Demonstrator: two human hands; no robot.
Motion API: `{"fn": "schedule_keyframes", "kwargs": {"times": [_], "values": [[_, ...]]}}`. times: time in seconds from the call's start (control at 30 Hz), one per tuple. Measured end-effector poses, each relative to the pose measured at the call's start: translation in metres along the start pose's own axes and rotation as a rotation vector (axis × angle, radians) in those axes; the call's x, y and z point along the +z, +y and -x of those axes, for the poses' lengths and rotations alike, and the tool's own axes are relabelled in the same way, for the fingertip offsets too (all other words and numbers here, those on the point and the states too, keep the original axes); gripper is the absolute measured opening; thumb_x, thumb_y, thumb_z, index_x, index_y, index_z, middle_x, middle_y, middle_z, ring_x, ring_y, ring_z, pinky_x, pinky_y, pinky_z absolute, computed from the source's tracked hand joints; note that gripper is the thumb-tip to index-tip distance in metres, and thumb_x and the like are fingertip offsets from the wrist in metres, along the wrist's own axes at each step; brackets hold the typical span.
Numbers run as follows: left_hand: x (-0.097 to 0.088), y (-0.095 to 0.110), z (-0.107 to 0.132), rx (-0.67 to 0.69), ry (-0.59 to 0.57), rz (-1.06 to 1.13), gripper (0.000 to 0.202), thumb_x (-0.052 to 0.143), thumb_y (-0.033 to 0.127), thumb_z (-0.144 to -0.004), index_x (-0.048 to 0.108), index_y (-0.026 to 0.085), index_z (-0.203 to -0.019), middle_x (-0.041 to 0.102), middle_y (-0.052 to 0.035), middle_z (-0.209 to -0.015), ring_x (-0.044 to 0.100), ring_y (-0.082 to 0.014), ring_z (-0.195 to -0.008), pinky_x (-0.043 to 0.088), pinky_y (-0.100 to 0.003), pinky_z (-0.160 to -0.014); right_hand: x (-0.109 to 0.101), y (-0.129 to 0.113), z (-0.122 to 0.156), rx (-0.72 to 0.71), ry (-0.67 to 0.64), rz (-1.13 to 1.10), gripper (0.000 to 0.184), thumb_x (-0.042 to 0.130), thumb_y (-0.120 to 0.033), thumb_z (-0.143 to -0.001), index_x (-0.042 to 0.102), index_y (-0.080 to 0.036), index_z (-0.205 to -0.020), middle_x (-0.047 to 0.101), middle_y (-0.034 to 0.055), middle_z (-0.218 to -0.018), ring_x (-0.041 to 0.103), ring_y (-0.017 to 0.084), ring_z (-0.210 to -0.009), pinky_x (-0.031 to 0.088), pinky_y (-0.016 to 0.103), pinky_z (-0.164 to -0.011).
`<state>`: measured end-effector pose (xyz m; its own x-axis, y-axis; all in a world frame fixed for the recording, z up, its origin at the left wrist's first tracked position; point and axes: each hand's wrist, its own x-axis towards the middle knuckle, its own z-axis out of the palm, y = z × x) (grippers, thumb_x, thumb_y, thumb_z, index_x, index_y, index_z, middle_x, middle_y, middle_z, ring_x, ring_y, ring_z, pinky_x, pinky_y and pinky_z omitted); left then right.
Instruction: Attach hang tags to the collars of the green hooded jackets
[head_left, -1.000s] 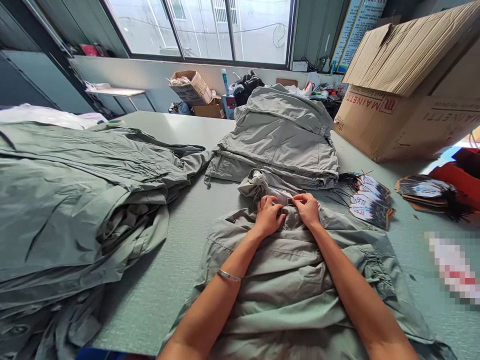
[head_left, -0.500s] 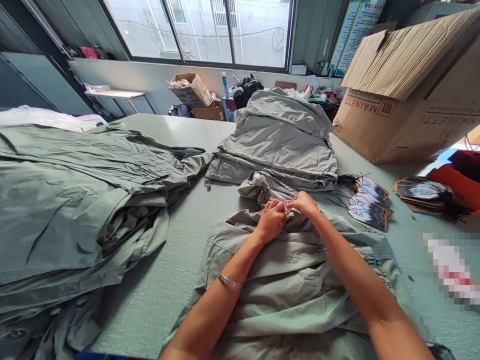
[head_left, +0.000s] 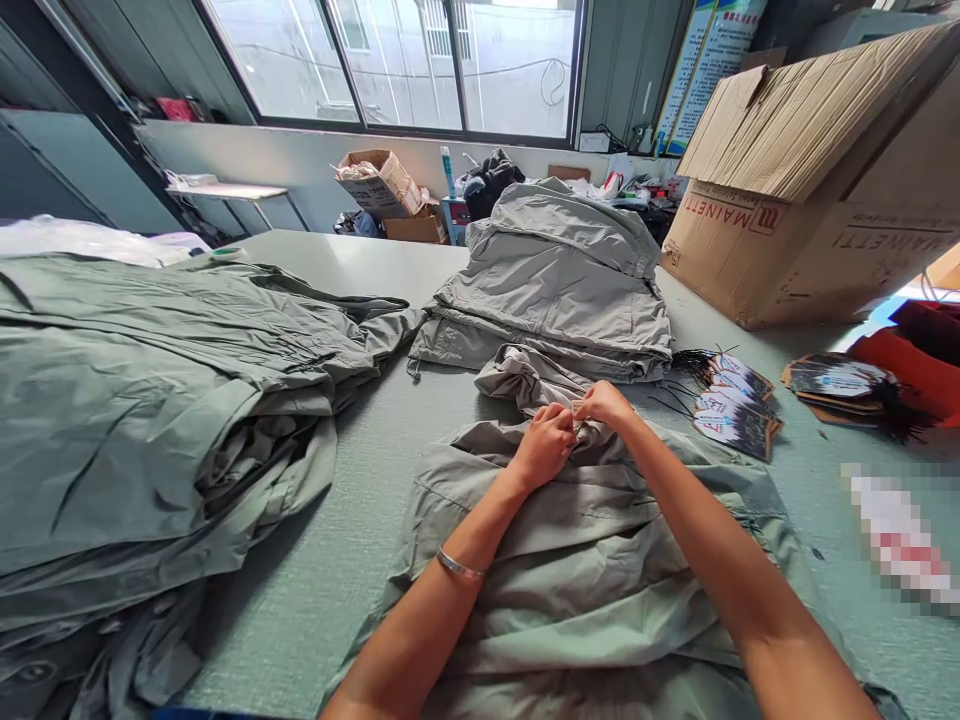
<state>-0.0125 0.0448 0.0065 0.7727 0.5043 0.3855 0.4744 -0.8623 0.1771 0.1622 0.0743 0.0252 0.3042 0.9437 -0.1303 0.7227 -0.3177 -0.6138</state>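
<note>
A sage-green jacket (head_left: 585, 570) lies bunched on the table in front of me, its gathered collar end pointing away. My left hand (head_left: 545, 447) and my right hand (head_left: 604, 403) meet at that collar, fingers pinching the fabric around a small metal part, perhaps a zip pull (head_left: 577, 418). The fingers hide most of it. A metal bangle (head_left: 459, 566) circles my left wrist. Just beyond my hands is a folded stack of paler grey-green jackets (head_left: 555, 280), and a hang tag bundle (head_left: 735, 420) with black cords lies to the right.
A large heap of green garments (head_left: 135, 420) fills the left of the pale green table (head_left: 300, 520). More tags (head_left: 836, 380) and red cloth (head_left: 911, 365) lie right, below a big open cardboard box (head_left: 795, 220). A blurred white item (head_left: 896, 535) lies at the right.
My right hand has moved left and slightly up, closing on my left hand at the collar. The view has tilted a little, and the objects on the table have not moved.
</note>
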Motion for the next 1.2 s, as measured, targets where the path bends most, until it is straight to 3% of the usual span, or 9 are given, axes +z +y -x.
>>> {"fn": "schedule_keyframes", "kwargs": {"times": [0.23,0.3,0.4,0.53,0.8,0.97,1.1,1.2], "values": [[-0.002,0.004,0.006,-0.051,0.038,0.064,0.013,0.067,0.024,-0.081,0.072,0.019,-0.071,0.064,-0.0069,-0.089,0.051,-0.0228,-0.097,0.043,-0.037,-0.089,-0.001,-0.008,0.013,0.056,-0.033,0.091,0.017,0.080,-0.020,-0.051,0.063,-0.017,-0.054,0.065,0.0044,-0.058,0.065,0.022,-0.068,0.038,0.024,-0.054],[0.000,0.003,0.007,-0.110,0.058,0.131,0.022,0.064,0.029,-0.085,0.071,0.018,-0.067,0.065,-0.0066,-0.084,0.053,-0.0216,-0.092,0.043,-0.037,-0.086,-0.003,-0.008,0.020,0.028,-0.005,0.088,0.012,0.078,-0.021,-0.055,0.066,-0.017,-0.058,0.067,0.0039,-0.062,0.066,0.020,-0.070,0.036,0.024,-0.054],[0.005,0.002,0.006,-0.232,0.090,0.206,0.032,0.055,0.024,-0.091,0.071,0.017,-0.064,0.067,-0.0060,-0.078,0.055,-0.0195,-0.086,0.043,-0.036,-0.083,-0.004,-0.006,0.029,-0.010,0.067,0.087,0.009,0.074,-0.023,-0.061,0.070,-0.018,-0.067,0.070,0.0038,-0.071,0.065,0.019,-0.076,0.034,0.023,-0.056],[0.012,0.000,0.004,-0.294,0.136,0.228,0.025,0.063,0.020,-0.084,0.069,0.016,-0.061,0.068,-0.0062,-0.075,0.054,-0.0197,-0.083,0.044,-0.035,-0.080,-0.003,0.000,0.034,-0.076,0.118,0.008,0.007,0.069,-0.022,-0.065,0.070,-0.018,-0.071,0.070,0.0021,-0.072,0.062,0.016,-0.072,0.032,0.023,-0.056],[0.012,0.000,0.004,-0.337,0.221,0.303,0.008,0.071,0.017,-0.075,0.072,0.016,-0.067,0.067,-0.0049,-0.073,0.054,-0.0189,-0.079,0.046,-0.033,-0.079,0.001,0.014,0.031,-0.144,-0.007,-0.147,0.006,0.067,-0.018,-0.061,0.071,-0.015,-0.065,0.062,-0.0028,-0.052,0.055,0.011,-0.054,0.034,0.020,-0.049],[0.013,-0.001,0.001,-0.335,0.201,0.339,0.002,0.074,0.015,-0.072,0.073,0.017,-0.071,0.068,-0.0048,-0.077,0.054,-0.0200,-0.083,0.045,-0.034,-0.082,-0.007,0.000,0.035,-0.161,0.048,-0.218,0.019,0.053,-0.012,-0.067,0.071,-0.015,-0.068,0.064,-0.0008,-0.053,0.058,0.012,-0.053,0.039,0.020,-0.051],[0.012,0.002,0.000,-0.334,0.178,0.372,0.010,0.071,0.008,-0.069,0.071,0.017,-0.064,0.066,-0.0042,-0.074,0.054,-0.0204,-0.084,0.045,-0.034,-0.080,-0.018,-0.014,0.065,-0.296,0.152,-0.357,0.026,0.047,-0.013,-0.071,0.073,-0.016,-0.073,0.072,0.0026,-0.069,0.065,0.015,-0.063,0.047,0.023,-0.061],[0.008,0.010,0.003,-0.289,0.177,0.457,0.010,0.069,0.009,-0.069,0.070,0.017,-0.063,0.065,-0.0036,-0.073,0.054,-0.0188,-0.081,0.045,-0.031,-0.078,-0.017,0.001,0.106,-0.407,0.241,-0.502,0.019,0.058,-0.020,-0.070,0.075,-0.019,-0.078,0.075,0.0029,-0.077,0.068,0.019,-0.073,0.052,0.028,-0.070]]}}
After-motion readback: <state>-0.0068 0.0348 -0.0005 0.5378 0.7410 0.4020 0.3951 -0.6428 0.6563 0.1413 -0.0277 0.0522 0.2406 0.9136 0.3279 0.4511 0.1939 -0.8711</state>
